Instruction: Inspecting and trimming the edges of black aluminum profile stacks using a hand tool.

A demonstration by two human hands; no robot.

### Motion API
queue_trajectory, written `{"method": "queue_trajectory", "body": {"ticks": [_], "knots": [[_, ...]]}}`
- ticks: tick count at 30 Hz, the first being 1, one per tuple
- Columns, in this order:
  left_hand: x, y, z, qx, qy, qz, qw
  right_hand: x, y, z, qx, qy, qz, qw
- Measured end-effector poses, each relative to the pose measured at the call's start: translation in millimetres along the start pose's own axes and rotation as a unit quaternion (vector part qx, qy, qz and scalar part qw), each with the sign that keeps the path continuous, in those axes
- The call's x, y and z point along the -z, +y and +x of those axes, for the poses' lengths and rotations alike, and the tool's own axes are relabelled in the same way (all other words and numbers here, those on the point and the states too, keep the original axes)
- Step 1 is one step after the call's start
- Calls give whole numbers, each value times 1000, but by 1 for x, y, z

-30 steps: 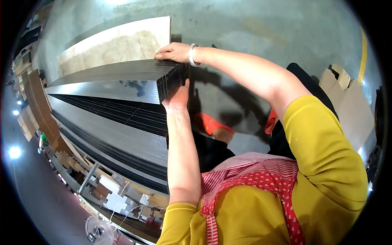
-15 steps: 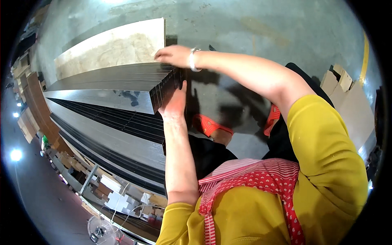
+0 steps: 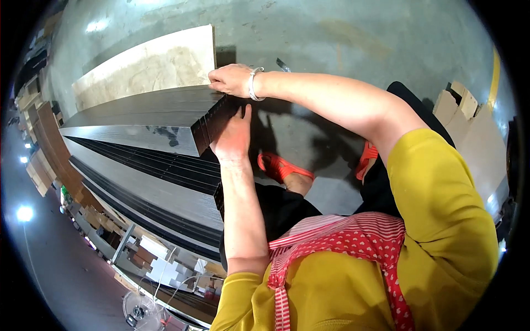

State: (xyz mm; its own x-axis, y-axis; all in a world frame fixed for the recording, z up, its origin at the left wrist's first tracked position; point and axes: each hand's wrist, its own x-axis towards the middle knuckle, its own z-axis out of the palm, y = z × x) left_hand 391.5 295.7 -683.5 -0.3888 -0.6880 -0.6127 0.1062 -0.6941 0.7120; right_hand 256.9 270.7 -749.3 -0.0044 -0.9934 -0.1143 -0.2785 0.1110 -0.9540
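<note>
Long dark panels (image 3: 149, 113) stand packed side by side as a bundle, their near ends facing me. My left hand (image 3: 232, 138) lies against these ends, its thumb and a finger pointing up and apart; some fingers are hidden. At the far corner of the same bundle is my right hand (image 3: 231, 80), with a silver bracelet at the wrist. Its fingers are bent together over the far panel's top edge, beside a pale stained board (image 3: 149, 66).
More grey and black panels (image 3: 160, 176) lie closer to me, below the bundle. Cardboard (image 3: 469, 138) stands at the right. A fan (image 3: 141, 309) and a cluttered rack are at lower left. My feet in orange sandals (image 3: 284, 168) rest on the grey floor.
The near end of the bundle has shifted slightly left, and my left hand has shifted with it. My right hand, blurred before, has settled on the far corner.
</note>
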Motion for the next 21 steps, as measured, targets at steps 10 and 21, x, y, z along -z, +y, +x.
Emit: {"method": "queue_trajectory", "body": {"ticks": [10, 21], "knots": [[-5, 4, -11, 52, 123, -258, 957, 20, 27, -45, -8, -101, 51, 994], [-19, 5, -12, 66, 19, -233, 970, 34, 22, -8, 145, -181, -143, 962]]}}
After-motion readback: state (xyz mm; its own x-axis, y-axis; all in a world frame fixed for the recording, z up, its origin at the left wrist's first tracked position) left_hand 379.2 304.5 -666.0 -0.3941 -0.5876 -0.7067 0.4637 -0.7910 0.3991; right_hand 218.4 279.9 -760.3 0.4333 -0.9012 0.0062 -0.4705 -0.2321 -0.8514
